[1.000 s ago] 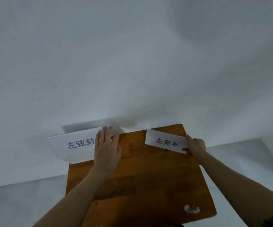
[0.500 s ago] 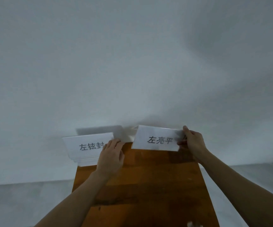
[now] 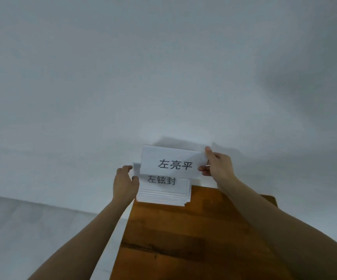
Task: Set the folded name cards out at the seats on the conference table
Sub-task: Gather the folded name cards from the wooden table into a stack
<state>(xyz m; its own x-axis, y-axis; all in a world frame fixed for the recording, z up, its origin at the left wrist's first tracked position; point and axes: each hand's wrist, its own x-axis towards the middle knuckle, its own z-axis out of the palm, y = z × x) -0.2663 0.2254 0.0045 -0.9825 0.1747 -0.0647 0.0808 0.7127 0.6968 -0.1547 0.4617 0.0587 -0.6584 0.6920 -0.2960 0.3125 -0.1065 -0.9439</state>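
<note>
A stack of white folded name cards (image 3: pixel 163 194) lies at the far end of a brown wooden table (image 3: pixel 183 239), against a white wall. My left hand (image 3: pixel 124 182) grips the stack's left edge. My right hand (image 3: pixel 217 165) pinches the right end of a single white name card (image 3: pixel 171 161) printed with black characters. That card is held up above the stack and covers the stack's upper part.
A plain white wall (image 3: pixel 163 67) fills the view beyond the table's far edge. Grey floor (image 3: pixel 32 229) shows to the left of the table. The table surface near me is bare wood.
My right hand has lifted the single card and carried it left over the stack. My left hand has shifted from the stack's right side to its left edge. The view has swung left.
</note>
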